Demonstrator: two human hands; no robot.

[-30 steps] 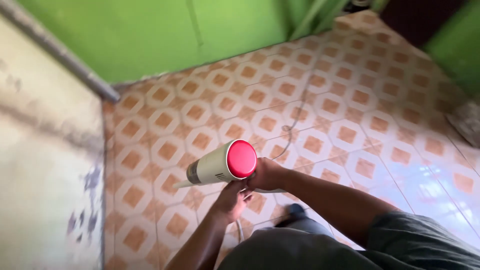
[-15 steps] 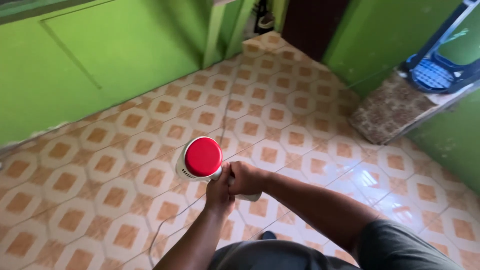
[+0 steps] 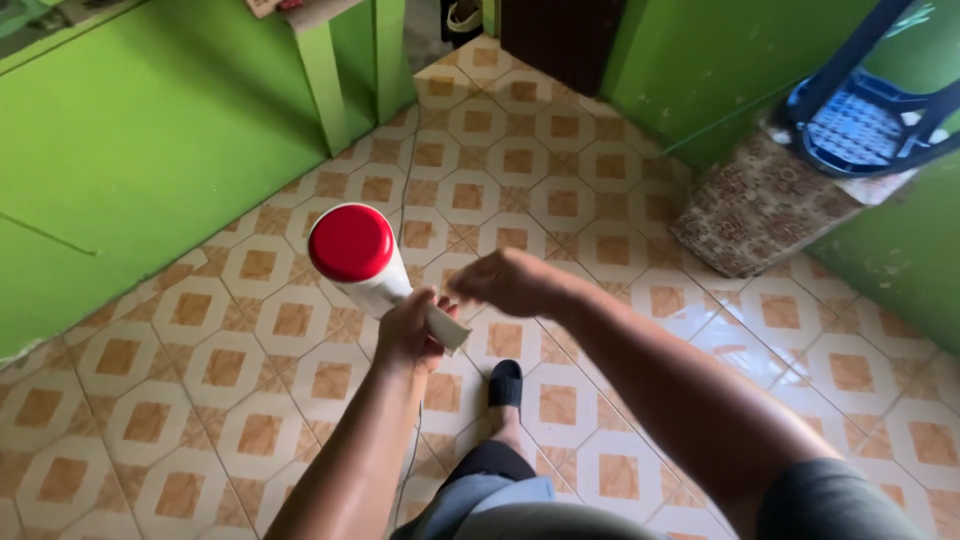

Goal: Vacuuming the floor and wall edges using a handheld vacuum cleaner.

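Handheld vacuum (image 3: 362, 262) gripped by left hand (image 3: 408, 335) at the white handle (image 3: 440, 327), fingers wrapped shut around it. Held in mid-air above the tiled floor (image 3: 560, 170), left of frame centre, in front of the body. Long axis steeply foreshortened: red round end cap (image 3: 350, 243) turned up toward the camera, body running away and downward behind it; nozzle end hidden. Handle stub angled toward lower right, just past the left fist. Body cream-white, cylindrical, cap flat and glossy red; thin grey cord (image 3: 412, 450) hanging below the left wrist, trailing down toward the floor. Right hand (image 3: 510, 282) off the vacuum, just beside the handle, blurred, fingers loosely curled, holding nothing visible; exact finger spread hard to tell. Hands near each other but apart. Foot in dark slipper (image 3: 505, 385) on the tiles below the hands. Green wall (image 3: 150, 150) at left, green table leg (image 3: 322, 85) upper left, patterned mat (image 3: 755, 205) at right, blue plastic chair (image 3: 860, 115) upper right.
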